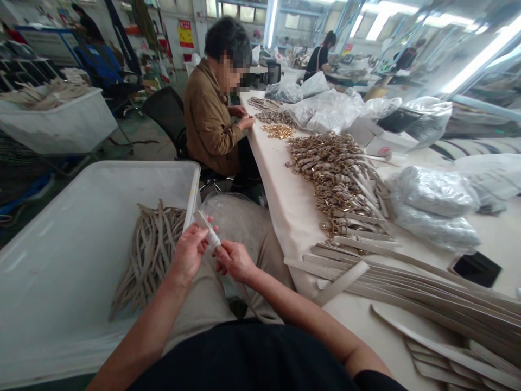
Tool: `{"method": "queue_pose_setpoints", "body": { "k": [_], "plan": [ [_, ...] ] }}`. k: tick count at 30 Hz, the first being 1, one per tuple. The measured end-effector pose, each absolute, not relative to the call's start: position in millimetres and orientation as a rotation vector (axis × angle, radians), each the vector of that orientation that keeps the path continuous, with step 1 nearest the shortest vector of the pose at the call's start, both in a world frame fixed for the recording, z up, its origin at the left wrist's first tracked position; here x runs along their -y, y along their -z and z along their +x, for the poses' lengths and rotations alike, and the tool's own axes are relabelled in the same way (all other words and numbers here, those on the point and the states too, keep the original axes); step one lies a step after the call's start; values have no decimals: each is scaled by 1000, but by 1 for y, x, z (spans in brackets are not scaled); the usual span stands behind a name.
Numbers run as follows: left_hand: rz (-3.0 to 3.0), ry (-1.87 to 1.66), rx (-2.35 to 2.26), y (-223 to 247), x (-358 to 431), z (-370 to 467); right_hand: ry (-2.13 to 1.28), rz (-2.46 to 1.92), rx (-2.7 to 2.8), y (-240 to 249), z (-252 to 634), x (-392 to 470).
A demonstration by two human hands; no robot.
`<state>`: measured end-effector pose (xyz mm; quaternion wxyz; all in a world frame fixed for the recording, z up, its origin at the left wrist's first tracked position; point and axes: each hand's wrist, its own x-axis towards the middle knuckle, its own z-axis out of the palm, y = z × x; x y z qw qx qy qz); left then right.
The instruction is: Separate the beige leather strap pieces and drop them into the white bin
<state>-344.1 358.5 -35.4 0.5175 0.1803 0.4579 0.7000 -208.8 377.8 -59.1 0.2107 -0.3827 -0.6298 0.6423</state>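
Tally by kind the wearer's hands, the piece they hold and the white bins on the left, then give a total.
Left hand and right hand: 2
Pale held piece: 1
Near white bin and far white bin: 2
Total: 5

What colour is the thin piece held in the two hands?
The thin piece is whitish, seen best in the head view.

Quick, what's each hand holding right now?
Left hand: closed, holding a pale, white-wrapped strip.
Right hand: closed, holding the strip's nearer end.
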Motion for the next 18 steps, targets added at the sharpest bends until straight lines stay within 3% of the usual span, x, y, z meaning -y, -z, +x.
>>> {"method": "queue_pose_setpoints", "body": {
  "k": [4,13,18],
  "plan": [
    [410,-1791,-1082,24,-371,-352,-1793,-1095,1787,51,-209,-379],
    [396,-1673,-1074,49,-350,-329,-1711,-994,1917,63,-203,-384],
    [420,-1621,-1069,43,-354,-336,-1341,-1007,1954,23,-193,-412]
  ]
}}
